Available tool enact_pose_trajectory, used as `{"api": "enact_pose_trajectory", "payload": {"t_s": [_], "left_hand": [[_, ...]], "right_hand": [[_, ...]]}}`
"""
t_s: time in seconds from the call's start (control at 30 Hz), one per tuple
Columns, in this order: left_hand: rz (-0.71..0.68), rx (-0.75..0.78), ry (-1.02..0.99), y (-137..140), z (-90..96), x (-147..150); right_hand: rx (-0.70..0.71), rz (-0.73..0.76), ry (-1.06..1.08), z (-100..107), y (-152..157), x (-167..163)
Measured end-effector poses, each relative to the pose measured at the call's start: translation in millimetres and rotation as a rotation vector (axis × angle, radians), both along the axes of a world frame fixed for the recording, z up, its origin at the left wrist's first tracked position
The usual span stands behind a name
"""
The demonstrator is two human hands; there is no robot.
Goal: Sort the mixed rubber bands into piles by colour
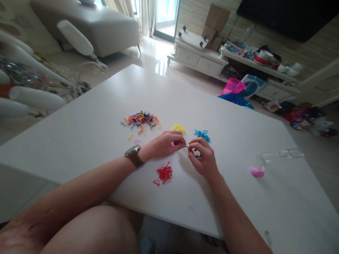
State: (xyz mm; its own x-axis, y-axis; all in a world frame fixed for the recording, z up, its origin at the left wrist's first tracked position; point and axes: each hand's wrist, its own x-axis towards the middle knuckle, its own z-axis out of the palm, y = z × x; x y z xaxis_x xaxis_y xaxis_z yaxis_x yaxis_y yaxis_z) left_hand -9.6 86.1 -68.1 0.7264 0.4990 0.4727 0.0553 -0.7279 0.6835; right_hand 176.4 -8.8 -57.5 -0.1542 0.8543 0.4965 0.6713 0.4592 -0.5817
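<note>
My left hand (173,143), with a watch on the wrist, is closed in a pinch over the middle of the table. Fingertip to fingertip with it, my right hand (203,157) is pinched too, and a thin black rubber band (186,146) stretches between them. Yellow rubber bands (178,128) lie just beyond my left hand, and blue ones (202,135) beyond my right. Red rubber bands (164,173) sit nearer to me. Pink bits (173,144) and dark bands (198,155) show only partly behind my fingers. Farther left spreads a mixed-colour pile of rubber bands (142,119).
The white table (106,116) fills the middle of the view. On its right side are a small pink object (257,171) and a clear plastic piece (280,154). Pale chairs (37,97) stand at the left, and a pink basket (233,85) is beyond the far edge.
</note>
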Motion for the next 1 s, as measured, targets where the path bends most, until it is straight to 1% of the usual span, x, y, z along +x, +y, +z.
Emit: {"api": "enact_pose_trajectory", "payload": {"t_s": [0.2, 0.43, 0.57, 0.8, 1.0], "left_hand": [[0.012, -0.013, -0.012, 0.1, -0.2, -0.3], [0.021, -0.03, -0.027, 1.1, 0.0, -0.4], [0.03, -0.034, -0.035, 1.6, -0.8, -0.4], [0.033, -0.034, -0.033, 1.7, -1.0, -0.6], [0.036, -0.033, -0.046, 0.8, -0.8, -0.2]], "right_hand": [[-0.032, 0.022, 0.0, 0.4, -0.5, 2.5], [-0.036, 0.044, -0.014, 1.2, -0.6, 3.8], [-0.046, -0.007, -0.003, 0.6, 0.2, 3.5], [-0.005, -0.095, 0.022, -2.1, -0.2, 2.8], [-0.014, -0.174, 0.071, -4.4, -2.2, 1.9]]}}
